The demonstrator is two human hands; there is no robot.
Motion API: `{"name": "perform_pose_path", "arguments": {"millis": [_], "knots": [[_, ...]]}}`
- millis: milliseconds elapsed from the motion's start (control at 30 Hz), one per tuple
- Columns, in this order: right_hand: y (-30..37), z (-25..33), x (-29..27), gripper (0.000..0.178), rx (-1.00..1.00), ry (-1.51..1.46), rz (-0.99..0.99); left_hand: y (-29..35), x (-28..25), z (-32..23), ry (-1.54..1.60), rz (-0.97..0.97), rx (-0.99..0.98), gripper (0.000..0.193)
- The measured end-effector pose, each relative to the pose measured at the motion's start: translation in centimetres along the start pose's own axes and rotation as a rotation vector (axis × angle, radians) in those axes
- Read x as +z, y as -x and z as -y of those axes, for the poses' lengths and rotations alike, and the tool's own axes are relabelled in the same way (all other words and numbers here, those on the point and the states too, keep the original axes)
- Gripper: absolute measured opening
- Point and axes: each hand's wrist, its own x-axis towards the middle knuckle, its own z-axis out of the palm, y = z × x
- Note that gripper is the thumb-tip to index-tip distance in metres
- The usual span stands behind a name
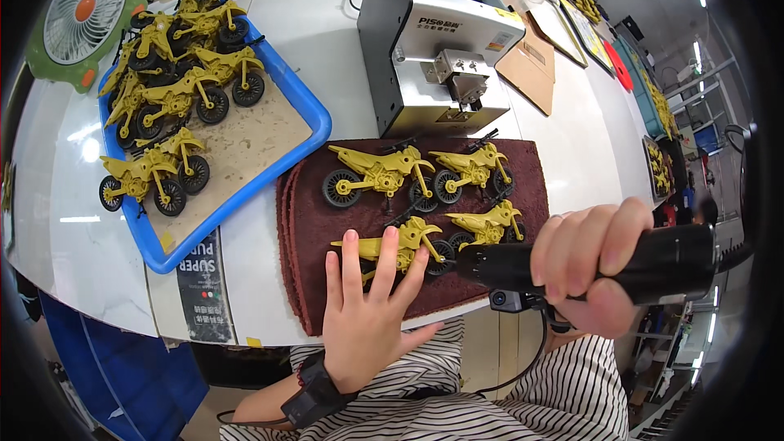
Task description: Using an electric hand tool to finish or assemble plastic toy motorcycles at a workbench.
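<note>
Yellow plastic toy motorcycle with black wheels (398, 247) sits at the front of our dark brown felt mat (314, 216), lying on its side near the mat's near edge. Our left hand (369, 310) is flat on it, fingers (353, 265) spread apart and pressing down across the bike's frame, palm over the mat's front edge. A black wrist strap (314, 396) sits on that forearm.

Our right hand (590, 265) is wrapped tight around a black cylindrical electric screwdriver (629, 265), fingers closed together on the barrel. We hold it roughly level, its tip end pointing left toward the bike under our left hand; we can't tell if the tip touches it. A black cord (535, 351) drops from the tool.

Three more yellow bikes on the same mat: two (377, 173) (472, 170) in the back row, upright-ish, one (488, 224) just right of the pinned one, beside the screwdriver nose.

Behind the mat, touching its back edge: a grey metal box-shaped feeder machine (425, 57). To the left, a blue plastic tray with a cardboard liner (306, 98) holds a pile of the same yellow motorcycles (175, 82), mostly stacked at its far end. A green desk fan with white grille (86, 8) stands at the far left corner of the white table (318, 41).
</note>
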Motion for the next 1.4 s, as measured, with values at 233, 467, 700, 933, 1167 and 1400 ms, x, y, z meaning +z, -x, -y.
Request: {"name": "perform_pose_path", "arguments": {"millis": [233,467,700,933,1167,1400], "knots": [[0.1,-0.5,0.6,0.023,-0.027,0.033,0.028,-0.2,-0.1,-0.1,0.009,-0.003,0.012,0.079],[0.0,-1.5,0.2,0.022,-0.012,-0.008,-0.044,-0.1,0.0,0.1,-0.021,0.010,0.008,0.079],[-1.0,-1.1,0.3,0.022,-0.054,0.075,0.061,-0.2,-0.1,-0.1,-0.011,0.000,0.019,0.079],[-4.8,6.5,-3.6,0.010,-0.497,-0.458,0.830,0.0,0.0,-0.3,0.008,0.003,0.010,0.083],[-8.6,5.1,-3.4,0.014,-0.363,0.145,-0.155,-0.9,0.3,-3.2,0.102,-0.007,0.084,0.105],[-11.6,-1.5,-4.1,0.017,-0.211,0.021,-0.250,-0.8,1.2,-2.4,-0.024,0.003,0.000,0.114]]}}
